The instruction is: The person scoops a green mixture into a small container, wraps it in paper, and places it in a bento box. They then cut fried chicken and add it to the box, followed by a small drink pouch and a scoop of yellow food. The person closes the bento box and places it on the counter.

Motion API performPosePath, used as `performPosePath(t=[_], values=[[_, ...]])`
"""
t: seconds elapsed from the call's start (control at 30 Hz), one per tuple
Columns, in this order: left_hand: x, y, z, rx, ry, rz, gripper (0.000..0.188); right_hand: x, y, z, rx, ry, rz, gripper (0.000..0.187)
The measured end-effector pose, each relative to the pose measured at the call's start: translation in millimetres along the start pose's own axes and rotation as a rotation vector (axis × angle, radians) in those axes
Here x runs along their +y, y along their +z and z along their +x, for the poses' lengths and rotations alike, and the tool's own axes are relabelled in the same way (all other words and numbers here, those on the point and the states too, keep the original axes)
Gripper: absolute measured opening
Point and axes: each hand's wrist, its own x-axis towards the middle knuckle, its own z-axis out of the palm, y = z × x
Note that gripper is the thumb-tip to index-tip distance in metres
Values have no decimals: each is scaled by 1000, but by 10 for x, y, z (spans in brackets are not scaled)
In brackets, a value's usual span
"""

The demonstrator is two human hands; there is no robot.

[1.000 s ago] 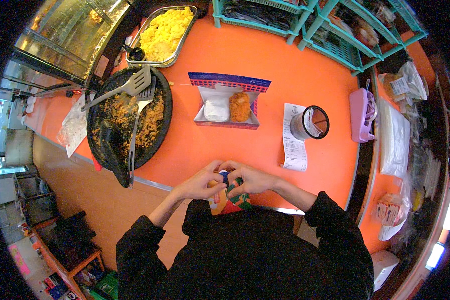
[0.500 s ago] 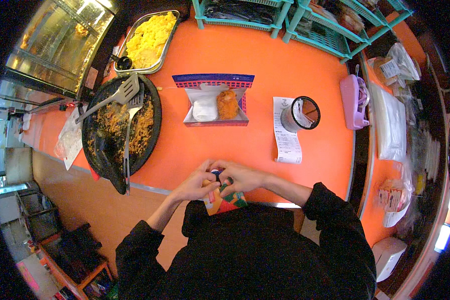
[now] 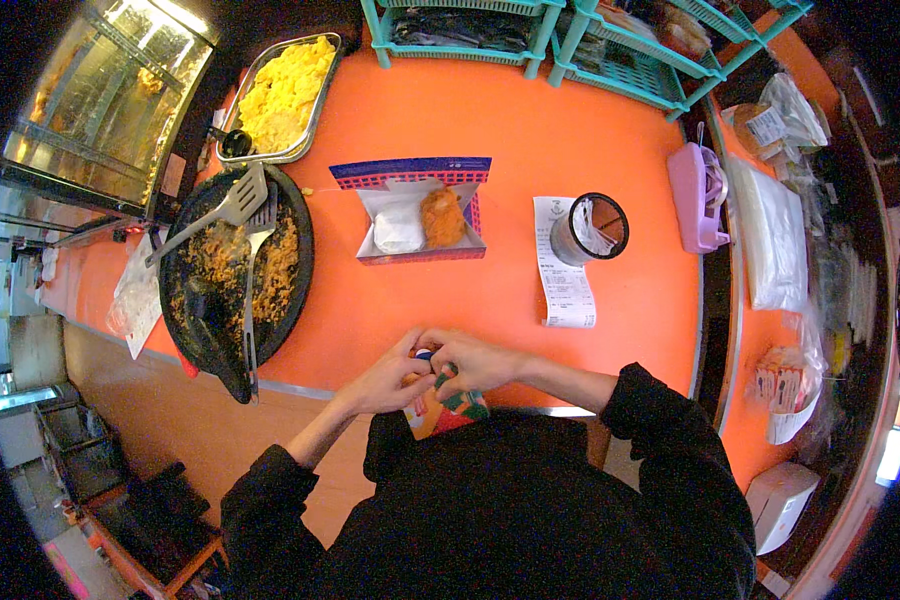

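Close to my body at the counter's front edge, both hands are closed on a small colourful pack (image 3: pixel 432 417), orange, red and green with a dark blue and white part at its top. My left hand (image 3: pixel 390 380) grips it from the left, fingers bent near the top. From the right, my right hand (image 3: pixel 477 363) curls its fingers over the same top. My fingers hide much of the pack, so its exact kind is unclear. Beyond my hands stands an open cardboard box (image 3: pixel 422 255) holding a white wrapped item (image 3: pixel 398 229) and a breaded fried piece (image 3: pixel 442 218).
Left is a black pan (image 3: pixel 305 255) of browned crumbs with a slotted spatula (image 3: pixel 242 200) and a serving fork (image 3: pixel 254 262). Behind it sits a tray of yellow food (image 3: pixel 288 95). A receipt (image 3: pixel 568 300) lies under a black-rimmed cup (image 3: pixel 567 240). Teal racks (image 3: pixel 460 52) stand at the back.
The whole view has shifted slightly, moving the counter items a little left. Both hands stay on the pack, with small finger movements at its top.
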Motion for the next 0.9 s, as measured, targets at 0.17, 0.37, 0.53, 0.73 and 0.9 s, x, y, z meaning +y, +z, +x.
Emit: performPosePath(t=[0.17, 0.37, 0.53, 0.73, 0.9], values=[[-25, -28, -36, -56, -72, 29, 10, 16, 2, 19, 25, 31, 46, 25], [46, -47, 7, 47, 3, 125, 8, 13, -10, 1, 102, 4, 37, 23], [133, -200, 166, 387, -79, 484, 24, 22, -164, 87, 514, 102, -38, 35], [68, 13, 365, 838, -102, 603, 28, -173, -420, -142, 885, -56, -541, 21], [-95, 404, 244, 1471, -238, 285, 14, -92, -1380, -859, 1347, 120, -194, 20]])
